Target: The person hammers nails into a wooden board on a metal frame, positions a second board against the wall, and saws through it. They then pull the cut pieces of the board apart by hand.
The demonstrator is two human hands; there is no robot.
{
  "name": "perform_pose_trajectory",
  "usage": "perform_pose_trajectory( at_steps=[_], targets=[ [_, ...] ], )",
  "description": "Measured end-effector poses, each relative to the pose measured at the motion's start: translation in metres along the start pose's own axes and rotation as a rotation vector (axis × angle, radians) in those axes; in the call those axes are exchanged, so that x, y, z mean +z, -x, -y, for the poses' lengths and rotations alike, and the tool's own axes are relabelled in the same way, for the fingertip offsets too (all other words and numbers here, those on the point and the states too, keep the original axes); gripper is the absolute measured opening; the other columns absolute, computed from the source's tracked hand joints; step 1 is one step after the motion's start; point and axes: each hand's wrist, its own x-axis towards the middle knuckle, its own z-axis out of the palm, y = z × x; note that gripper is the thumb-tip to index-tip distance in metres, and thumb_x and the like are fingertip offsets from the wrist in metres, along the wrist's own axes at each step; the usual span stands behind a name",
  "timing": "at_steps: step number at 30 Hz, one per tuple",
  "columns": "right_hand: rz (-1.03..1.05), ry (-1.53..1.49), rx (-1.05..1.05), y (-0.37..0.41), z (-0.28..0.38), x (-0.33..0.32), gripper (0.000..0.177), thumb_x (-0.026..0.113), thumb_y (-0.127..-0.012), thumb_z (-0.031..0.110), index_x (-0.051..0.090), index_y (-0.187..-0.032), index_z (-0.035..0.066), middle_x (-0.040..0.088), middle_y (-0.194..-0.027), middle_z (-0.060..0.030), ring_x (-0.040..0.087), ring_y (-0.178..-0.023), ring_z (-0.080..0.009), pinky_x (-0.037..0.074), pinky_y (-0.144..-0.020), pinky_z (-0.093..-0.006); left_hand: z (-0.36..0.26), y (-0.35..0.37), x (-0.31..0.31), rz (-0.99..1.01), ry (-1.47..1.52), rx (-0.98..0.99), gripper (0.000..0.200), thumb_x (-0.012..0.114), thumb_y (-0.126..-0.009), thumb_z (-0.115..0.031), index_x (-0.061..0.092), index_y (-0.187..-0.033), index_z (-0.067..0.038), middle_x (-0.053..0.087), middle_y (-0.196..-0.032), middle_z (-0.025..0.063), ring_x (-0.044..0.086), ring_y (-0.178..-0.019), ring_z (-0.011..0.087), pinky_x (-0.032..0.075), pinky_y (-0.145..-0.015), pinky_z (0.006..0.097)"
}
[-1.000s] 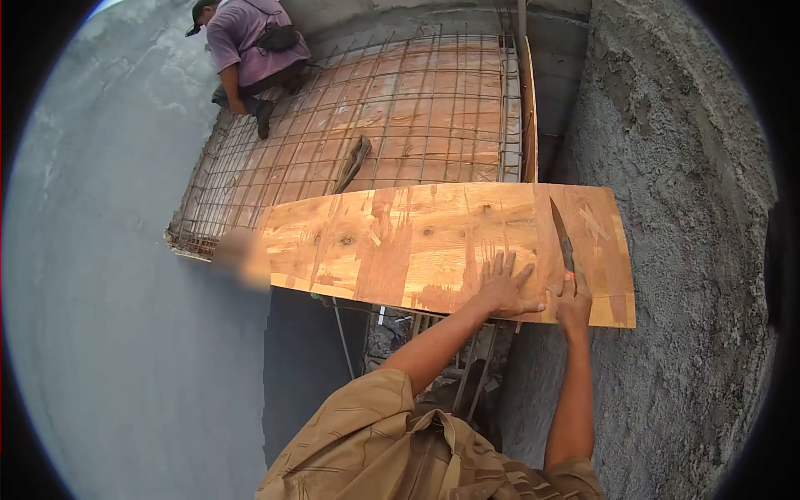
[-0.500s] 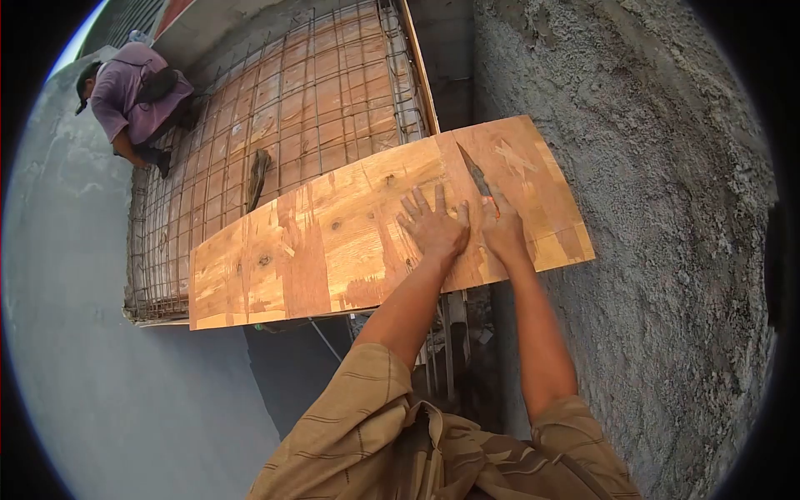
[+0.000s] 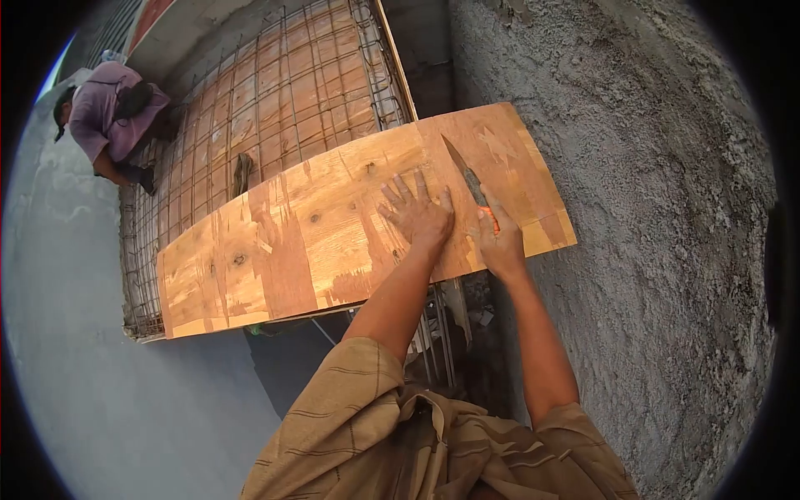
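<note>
A long plywood sheet point(image 3: 283, 242) lies across in front of me, its surface patchy and knotted. My left hand point(image 3: 423, 218) presses flat on it with fingers spread, right of its middle. In my right hand point(image 3: 500, 243) is a handsaw point(image 3: 463, 172), gripped by its orange handle. The saw's dark blade lies over the plywood and points up and left, toward the sheet's far edge. My closed right hand is just right of my left one, over the near part of the sheet.
Beyond the plywood is a rebar grid point(image 3: 275, 100) over reddish boards, with a dark object point(image 3: 242, 173) on it. A co-worker point(image 3: 117, 112) in purple crouches at the far left. A rough concrete wall point(image 3: 633, 250) rises on the right; a gap with upright bars point(image 3: 439, 333) shows below the sheet.
My right hand and the saw have shifted slightly toward me along the plywood. The whole view has moved a little, so the sheet appears farther left. My left hand stays pressed down.
</note>
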Motion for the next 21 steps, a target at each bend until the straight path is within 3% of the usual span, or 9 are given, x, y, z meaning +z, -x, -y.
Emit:
perform_pose_trajectory(
  at_steps=[5, 8, 11, 14, 16, 18, 20, 21],
  targets=[
    [0.014, 0.09, -0.023, 0.0, 0.02, -0.003, 0.047, 0.053, -0.101, 0.02, 0.05, -0.148, 0.011, 0.059, -0.134, -0.0293, 0.058, -0.125, -0.0445, 0.048, -0.102, -0.0451, 0.005, -0.004, -0.009, 0.058, 0.136, 0.003, 0.077, 0.039, -0.097, -0.062, 0.029, -0.161, -0.02, 0.01, -0.169, 0.0189, 0.0, -0.155, 0.0436, -0.002, -0.12, 0.065],
    [0.036, 0.078, -0.044, -0.005, 0.019, 0.004, 0.047, 0.052, -0.102, 0.019, 0.05, -0.147, 0.008, 0.059, -0.136, -0.0268, 0.057, -0.127, -0.0414, 0.046, -0.104, -0.0428, 0.025, 0.006, -0.011, 0.096, 0.142, 0.16, 0.078, 0.042, -0.096, -0.062, 0.03, -0.16, -0.019, 0.012, -0.168, 0.0223, 0.004, -0.154, 0.0469, 0.002, -0.119, 0.0658],
    [0.07, 0.09, 0.015, -0.004, 0.028, -0.003, 0.046, 0.051, -0.102, 0.018, 0.05, -0.147, 0.004, 0.058, -0.14, -0.0243, 0.055, -0.131, -0.0386, 0.044, -0.107, -0.0405, 0.053, 0.049, -0.026, 0.047, 0.428, 0.079, 0.077, 0.054, -0.095, -0.054, 0.034, -0.157, -0.013, 0.019, -0.164, 0.0273, 0.012, -0.152, 0.0478, 0.009, -0.119, 0.0643],
    [0.081, 0.106, 0.013, -0.006, 0.022, -0.003, 0.047, 0.05, -0.103, 0.019, 0.05, -0.146, 0.003, 0.059, -0.139, -0.0247, 0.056, -0.13, -0.036, 0.044, -0.105, -0.0395, 0.112, 0.112, -0.036, -0.359, 0.465, -0.076, 0.078, 0.064, -0.093, -0.044, 0.036, -0.154, -0.004, 0.026, -0.158, 0.0311, 0.02, -0.149, 0.0469, 0.019, -0.118, 0.0604],
    [0.1, 0.109, 0.065, -0.01, 0.014, -0.003, 0.047, 0.05, -0.103, 0.02, 0.05, -0.147, 0.002, 0.057, -0.142, -0.025, 0.054, -0.132, -0.0336, 0.043, -0.107, -0.0386, 0.16, 0.148, -0.035, -0.445, 0.683, -0.359, 0.075, 0.066, -0.093, -0.038, 0.034, -0.151, -0.003, 0.032, -0.151, 0.0278, 0.028, -0.144, 0.0431, 0.026, -0.115, 0.0582],
    [0.087, 0.132, 0.038, -0.005, 0.007, 0.002, 0.047, 0.05, -0.103, 0.021, 0.05, -0.146, 0.003, 0.058, -0.138, -0.0255, 0.056, -0.128, -0.035, 0.044, -0.104, -0.0394, 0.208, 0.148, -0.021, -0.346, 1.203, -0.802, 0.07, 0.065, -0.096, -0.037, 0.035, -0.148, -0.002, 0.036, -0.149, 0.0236, 0.038, -0.138, 0.0389, 0.035, -0.109, 0.0549],
    [0.011, 0.16, -0.085, -0.006, 0.003, 0.007, 0.046, 0.05, -0.102, 0.021, 0.051, -0.145, 0.005, 0.064, -0.129, -0.0261, 0.062, -0.119, -0.04, 0.047, -0.099, -0.042, 0.249, 0.13, -0.013, -0.144, 1.851, -0.844, 0.066, 0.061, -0.1, -0.037, 0.034, -0.147, 0.001, 0.04, -0.147, 0.022, 0.044, -0.134, 0.0372, 0.041, -0.105, 0.0507],
    [0.014, 0.185, -0.086, -0.01, -0.008, 0.009, 0.047, 0.051, -0.103, 0.023, 0.05, -0.146, 0.004, 0.064, -0.114, -0.0216, 0.061, -0.099, -0.0324, 0.048, -0.084, -0.0385, 0.261, 0.119, -0.009, -0.107, 2.039, -0.78, 0.059, 0.057, -0.103, -0.034, 0.035, -0.145, 0.001, 0.045, -0.143, 0.0216, 0.051, -0.128, 0.0379, 0.044, -0.105, 0.0518]
  ],
)
